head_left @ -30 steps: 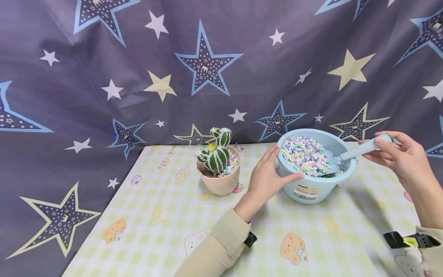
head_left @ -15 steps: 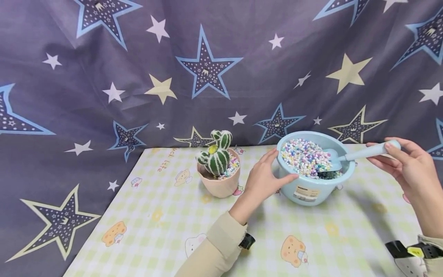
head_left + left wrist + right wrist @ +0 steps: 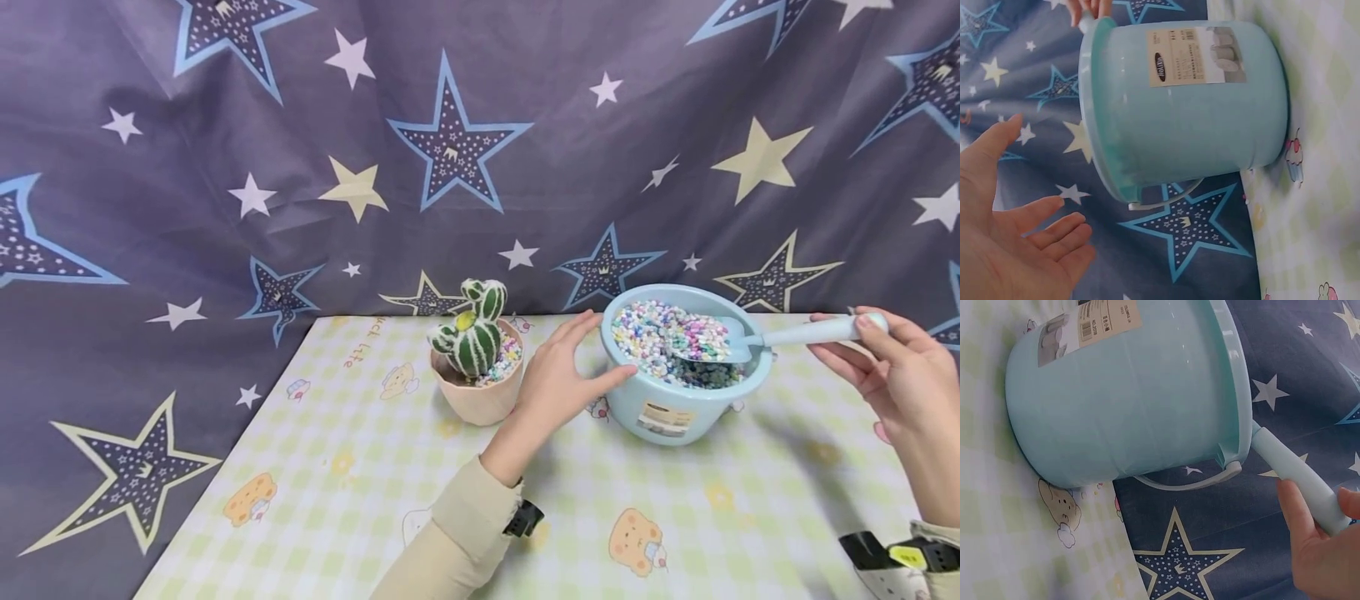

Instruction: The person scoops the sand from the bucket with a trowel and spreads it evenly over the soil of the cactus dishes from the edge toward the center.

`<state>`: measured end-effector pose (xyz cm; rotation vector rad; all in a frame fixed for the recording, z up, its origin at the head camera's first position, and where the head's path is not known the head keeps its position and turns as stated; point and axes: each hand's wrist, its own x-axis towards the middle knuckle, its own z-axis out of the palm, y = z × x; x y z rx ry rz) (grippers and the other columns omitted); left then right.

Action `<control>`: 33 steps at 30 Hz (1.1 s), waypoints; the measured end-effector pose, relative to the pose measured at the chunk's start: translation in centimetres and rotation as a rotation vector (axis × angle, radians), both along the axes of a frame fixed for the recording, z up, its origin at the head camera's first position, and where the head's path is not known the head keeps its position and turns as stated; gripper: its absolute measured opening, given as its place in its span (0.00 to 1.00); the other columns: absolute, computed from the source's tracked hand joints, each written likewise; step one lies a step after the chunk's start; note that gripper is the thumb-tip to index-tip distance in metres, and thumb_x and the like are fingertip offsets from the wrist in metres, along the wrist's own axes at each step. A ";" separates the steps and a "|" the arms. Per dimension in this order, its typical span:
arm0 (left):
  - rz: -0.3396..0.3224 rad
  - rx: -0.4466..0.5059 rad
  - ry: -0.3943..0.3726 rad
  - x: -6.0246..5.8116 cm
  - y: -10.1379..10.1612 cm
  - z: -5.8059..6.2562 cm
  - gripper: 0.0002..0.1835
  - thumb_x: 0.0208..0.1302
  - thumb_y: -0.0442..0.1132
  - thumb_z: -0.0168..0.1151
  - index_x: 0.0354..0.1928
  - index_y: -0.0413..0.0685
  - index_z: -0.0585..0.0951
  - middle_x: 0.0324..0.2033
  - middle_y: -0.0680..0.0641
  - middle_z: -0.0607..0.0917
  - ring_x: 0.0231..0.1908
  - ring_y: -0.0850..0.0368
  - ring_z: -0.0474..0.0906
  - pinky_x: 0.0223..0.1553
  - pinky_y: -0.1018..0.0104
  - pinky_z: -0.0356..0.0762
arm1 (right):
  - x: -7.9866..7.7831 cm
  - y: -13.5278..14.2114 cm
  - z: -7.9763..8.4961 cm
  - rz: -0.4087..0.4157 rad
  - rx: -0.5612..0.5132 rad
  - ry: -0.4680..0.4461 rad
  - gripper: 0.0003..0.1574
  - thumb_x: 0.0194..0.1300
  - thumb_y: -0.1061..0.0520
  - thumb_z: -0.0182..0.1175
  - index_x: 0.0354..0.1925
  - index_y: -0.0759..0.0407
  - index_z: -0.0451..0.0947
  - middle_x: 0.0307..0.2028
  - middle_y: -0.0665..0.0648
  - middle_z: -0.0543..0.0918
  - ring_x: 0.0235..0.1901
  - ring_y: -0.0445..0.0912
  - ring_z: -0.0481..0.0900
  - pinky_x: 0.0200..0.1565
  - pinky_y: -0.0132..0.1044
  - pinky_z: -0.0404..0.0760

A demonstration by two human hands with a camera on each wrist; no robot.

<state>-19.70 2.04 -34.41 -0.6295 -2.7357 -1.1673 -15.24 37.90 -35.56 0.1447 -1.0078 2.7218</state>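
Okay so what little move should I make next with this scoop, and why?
Probably lift the scoop a little higher, keeping it level: your right hand holds it, beads are heaped on it, and its loaded end is over the bucket. The cactus pot shows a patch without beads.

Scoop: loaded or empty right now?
Loaded. In the head view, multicoloured beads are heaped on the scoop's blade, which is inside the bucket's rim; the right hand holds the handle.
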 end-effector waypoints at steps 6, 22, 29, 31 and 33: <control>0.009 0.033 0.045 0.6 -0.6 0.5 0.40 0.57 0.64 0.68 0.71 0.65 0.70 0.73 0.61 0.68 0.72 0.58 0.66 0.69 0.52 0.70 | 0.1 -0.1 -0.1 0.003 -0.026 0.000 0.13 0.75 0.69 0.45 0.44 0.71 0.78 0.38 0.70 0.88 0.38 0.61 0.89 0.38 0.51 0.88; 0.036 0.149 0.159 0.6 -3.5 2.7 0.37 0.58 0.58 0.70 0.69 0.60 0.73 0.71 0.59 0.70 0.71 0.56 0.67 0.71 0.45 0.65 | 0.3 -0.6 -0.4 0.026 -0.002 0.018 0.14 0.76 0.68 0.42 0.45 0.70 0.76 0.41 0.69 0.88 0.38 0.62 0.89 0.37 0.51 0.88; 0.032 0.224 0.183 0.7 -5.4 3.1 0.33 0.60 0.54 0.71 0.68 0.59 0.75 0.71 0.61 0.70 0.57 0.57 0.79 0.53 0.59 0.80 | 0.6 -0.9 -0.8 0.064 -0.027 0.039 0.17 0.78 0.68 0.39 0.48 0.72 0.76 0.43 0.71 0.88 0.40 0.63 0.88 0.39 0.52 0.88; 0.029 0.244 0.188 0.7 -6.0 3.1 0.33 0.61 0.53 0.70 0.68 0.59 0.75 0.71 0.62 0.70 0.51 0.57 0.80 0.48 0.62 0.79 | 0.7 -1.2 -0.6 0.076 -0.043 0.042 0.18 0.78 0.68 0.38 0.47 0.72 0.76 0.43 0.72 0.87 0.40 0.64 0.88 0.40 0.53 0.88; 0.024 0.256 0.203 0.5 -6.7 3.2 0.33 0.61 0.52 0.70 0.68 0.58 0.74 0.71 0.61 0.70 0.52 0.57 0.80 0.53 0.60 0.79 | 0.8 -1.5 -0.6 0.092 -0.059 0.050 0.18 0.78 0.68 0.38 0.47 0.72 0.75 0.43 0.72 0.87 0.40 0.64 0.88 0.40 0.53 0.87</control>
